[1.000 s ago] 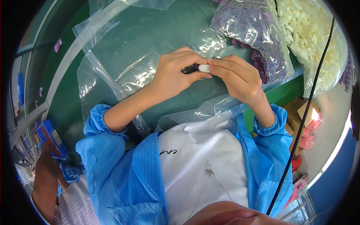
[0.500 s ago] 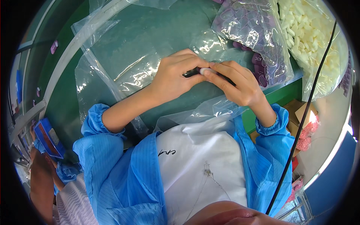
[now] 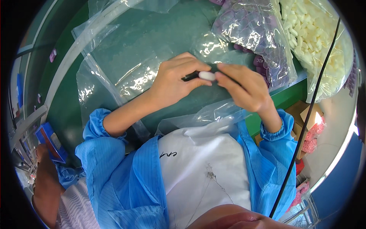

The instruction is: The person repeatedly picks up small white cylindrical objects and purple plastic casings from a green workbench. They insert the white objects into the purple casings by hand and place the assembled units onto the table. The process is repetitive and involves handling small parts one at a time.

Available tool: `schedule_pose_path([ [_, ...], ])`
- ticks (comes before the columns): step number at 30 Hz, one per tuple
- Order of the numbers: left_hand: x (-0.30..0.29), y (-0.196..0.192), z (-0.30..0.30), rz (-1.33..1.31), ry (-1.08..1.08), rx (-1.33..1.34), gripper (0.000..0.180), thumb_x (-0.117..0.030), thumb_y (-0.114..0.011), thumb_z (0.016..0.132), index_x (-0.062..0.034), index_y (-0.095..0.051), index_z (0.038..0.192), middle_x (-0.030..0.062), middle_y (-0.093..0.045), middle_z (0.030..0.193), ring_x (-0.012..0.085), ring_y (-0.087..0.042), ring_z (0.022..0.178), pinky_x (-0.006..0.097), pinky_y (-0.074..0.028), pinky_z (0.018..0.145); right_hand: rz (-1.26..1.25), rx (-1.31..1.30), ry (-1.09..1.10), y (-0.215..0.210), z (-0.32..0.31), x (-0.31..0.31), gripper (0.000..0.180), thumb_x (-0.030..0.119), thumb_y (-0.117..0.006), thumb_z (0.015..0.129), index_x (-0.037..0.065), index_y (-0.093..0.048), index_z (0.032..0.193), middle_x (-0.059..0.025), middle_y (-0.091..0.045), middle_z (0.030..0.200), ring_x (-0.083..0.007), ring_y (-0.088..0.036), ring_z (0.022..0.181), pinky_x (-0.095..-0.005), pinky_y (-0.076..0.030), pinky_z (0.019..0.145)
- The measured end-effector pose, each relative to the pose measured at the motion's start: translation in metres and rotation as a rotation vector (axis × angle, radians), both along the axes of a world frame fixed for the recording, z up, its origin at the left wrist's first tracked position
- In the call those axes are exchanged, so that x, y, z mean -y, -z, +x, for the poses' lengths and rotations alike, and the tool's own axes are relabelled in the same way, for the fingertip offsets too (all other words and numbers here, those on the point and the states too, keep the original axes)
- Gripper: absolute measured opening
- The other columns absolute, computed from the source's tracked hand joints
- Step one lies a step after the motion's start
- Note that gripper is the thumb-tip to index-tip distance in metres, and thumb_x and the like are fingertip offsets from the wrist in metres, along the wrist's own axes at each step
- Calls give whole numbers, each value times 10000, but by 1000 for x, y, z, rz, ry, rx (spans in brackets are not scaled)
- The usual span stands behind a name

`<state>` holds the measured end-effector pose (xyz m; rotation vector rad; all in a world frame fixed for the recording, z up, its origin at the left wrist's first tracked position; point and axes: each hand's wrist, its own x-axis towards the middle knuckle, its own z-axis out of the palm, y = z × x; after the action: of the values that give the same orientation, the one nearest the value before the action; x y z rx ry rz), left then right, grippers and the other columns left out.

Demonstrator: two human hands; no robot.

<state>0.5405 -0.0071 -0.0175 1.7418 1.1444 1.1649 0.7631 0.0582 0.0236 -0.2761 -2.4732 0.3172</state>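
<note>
Left hand (image 3: 173,82), right hand (image 3: 244,87), green table (image 3: 152,34)

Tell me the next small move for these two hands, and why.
Probably press the small white cap further onto the thin black part. The left hand pinches the black part, the right hand meets it at the cap, and the two pieces already touch end to end above the green table.

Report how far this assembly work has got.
Done: cannot tell; no finished pile shows. In hand: the left hand holds a dark slim part while the right hand sets a white cap at its end. Left: a full bag of white pieces and a bag of purple pieces on the table.
</note>
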Motion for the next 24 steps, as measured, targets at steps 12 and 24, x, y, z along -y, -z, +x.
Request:
schedule_pose_path([
  [12,-43,9,-429,-264,-633,-528,418,-254,-483,1078,-150,-529,1481,105,-618,1324,173,-569,1171,272,-381,1055,53,421,1168,-7,145,-159,204,168,-645,988,-1,-706,1084,-70,-731,995,-156,-697,916,-305,-530,824],
  [24,-65,-46,-74,467,-522,-515,108,-133,-726,893,-71,-749,979,81,-717,946,214,-664,825,328,-534,754,248,293,1310,4,126,-151,254,89,-671,852,-38,-546,1033,-285,-609,975,-470,-632,905,-515,-524,771],
])
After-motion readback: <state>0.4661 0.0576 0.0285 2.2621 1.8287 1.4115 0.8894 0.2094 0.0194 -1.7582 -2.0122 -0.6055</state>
